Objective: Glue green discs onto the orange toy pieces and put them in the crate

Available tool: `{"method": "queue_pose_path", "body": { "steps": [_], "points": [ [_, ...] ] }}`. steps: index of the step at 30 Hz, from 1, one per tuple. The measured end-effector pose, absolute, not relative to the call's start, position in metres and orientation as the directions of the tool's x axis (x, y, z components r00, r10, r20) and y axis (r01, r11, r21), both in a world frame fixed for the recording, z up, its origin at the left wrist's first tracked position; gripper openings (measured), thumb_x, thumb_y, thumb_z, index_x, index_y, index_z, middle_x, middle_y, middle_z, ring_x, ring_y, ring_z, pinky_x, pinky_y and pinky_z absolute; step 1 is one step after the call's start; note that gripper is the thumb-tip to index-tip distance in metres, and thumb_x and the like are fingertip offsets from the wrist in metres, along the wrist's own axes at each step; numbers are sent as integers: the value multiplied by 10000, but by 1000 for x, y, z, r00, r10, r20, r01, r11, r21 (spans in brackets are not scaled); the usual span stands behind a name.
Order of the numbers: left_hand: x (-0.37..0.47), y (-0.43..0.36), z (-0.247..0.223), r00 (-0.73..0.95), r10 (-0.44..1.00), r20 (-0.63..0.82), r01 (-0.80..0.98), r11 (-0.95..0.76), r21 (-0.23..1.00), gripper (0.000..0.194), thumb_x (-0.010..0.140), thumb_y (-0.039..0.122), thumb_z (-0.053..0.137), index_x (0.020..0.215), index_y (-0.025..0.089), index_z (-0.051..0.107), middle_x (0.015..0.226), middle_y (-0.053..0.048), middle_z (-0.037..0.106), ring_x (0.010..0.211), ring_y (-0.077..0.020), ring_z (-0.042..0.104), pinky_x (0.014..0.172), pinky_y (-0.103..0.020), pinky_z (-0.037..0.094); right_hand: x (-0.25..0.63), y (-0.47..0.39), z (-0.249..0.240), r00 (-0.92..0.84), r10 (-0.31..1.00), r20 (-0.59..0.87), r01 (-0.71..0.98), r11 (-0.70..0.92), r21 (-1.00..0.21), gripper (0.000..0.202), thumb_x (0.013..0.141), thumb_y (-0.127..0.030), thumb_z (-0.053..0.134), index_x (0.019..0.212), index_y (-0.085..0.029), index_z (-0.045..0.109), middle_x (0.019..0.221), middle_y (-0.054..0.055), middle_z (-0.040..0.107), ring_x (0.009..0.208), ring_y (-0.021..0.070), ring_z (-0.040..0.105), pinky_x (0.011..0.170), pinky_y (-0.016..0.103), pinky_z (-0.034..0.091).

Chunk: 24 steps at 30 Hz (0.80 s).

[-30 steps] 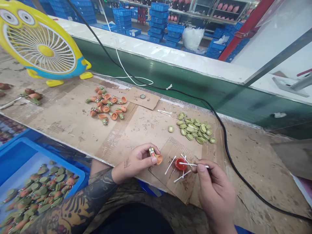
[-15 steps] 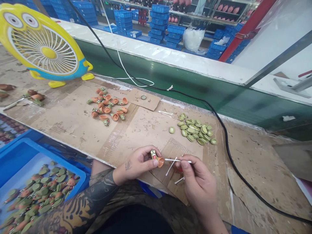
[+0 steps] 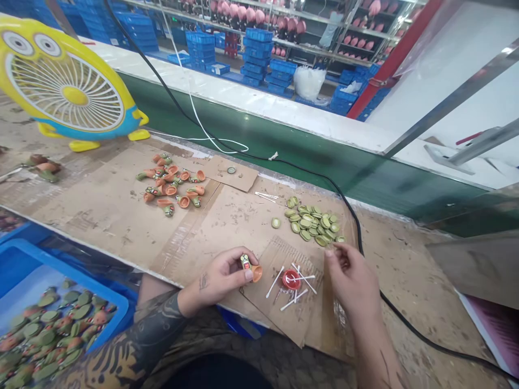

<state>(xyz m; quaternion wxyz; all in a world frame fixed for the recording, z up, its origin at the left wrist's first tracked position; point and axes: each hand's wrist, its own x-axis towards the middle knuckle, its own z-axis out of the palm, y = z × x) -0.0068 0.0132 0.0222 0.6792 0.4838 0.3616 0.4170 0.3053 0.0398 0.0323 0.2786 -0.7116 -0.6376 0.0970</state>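
My left hand pinches a small green-and-orange figurine with two round eyes, a red patch and an open orange cup-shaped end facing right. My right hand reaches to the near right edge of a pile of green oval caps, its thumb and fingertips closed together. Whatever sits between those fingertips is too small to make out. Between my hands stands a small red dish on a cardboard piece. One cotton swab rests across it, and several others lie around it.
Several more figurines lie on the cardboard-covered table. A yellow fan stands at the left, above a blue bin of green-and-orange pieces. A black cable crosses the right side. Thin white sticks and a bottle cap lie farther back.
My right hand has let go of the cotton swab, which now lies over the red dish, and has moved up and right to the green caps. My left hand still holds the figurine.
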Motion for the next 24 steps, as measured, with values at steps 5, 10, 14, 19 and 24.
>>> {"method": "queue_pose_path", "body": {
  "steps": [5,10,14,19,24],
  "points": [
    [-7,13,22,372,923,-92,-216,183,959,499,843,580,813,1015,137,660,851,-9,592,711,-133,535,657,-276,421,309,77,20,58,976,210,917,31,-399,321,930,-325,501,1100,-166,721,1123,172,712,1019,335,679,905,464,529],
    [-7,12,24,349,933,-89,-218,173,960,506,835,593,813,1003,138,666,843,-10,598,709,-133,528,659,-277,428,319,58,21,-24,986,167,924,86,-373,271,920,-240,425,951,-216,693,1075,120,698,1000,295,677,890,429,521],
    [-7,13,26,359,930,-75,-208,158,965,479,838,572,820,991,139,683,852,-17,612,722,-139,517,659,-279,413,336,40,24,-37,993,113,907,81,-413,230,880,-260,464,933,-216,683,1049,96,696,1005,271,677,923,413,515],
    [-6,14,27,361,930,-72,-207,155,966,458,837,550,829,989,142,690,850,-13,605,729,-140,502,644,-265,402,339,40,20,91,992,88,880,-39,-474,367,880,-480,621,1057,-173,718,984,103,676,818,275,647,812,456,516],
    [-7,12,24,338,939,-70,-220,151,964,461,834,554,827,1002,148,687,856,-15,610,725,-145,520,653,-270,423,333,39,22,105,992,77,764,-31,-644,324,837,-411,668,1049,-183,757,967,90,690,828,259,667,833,455,557]
  ]
}}
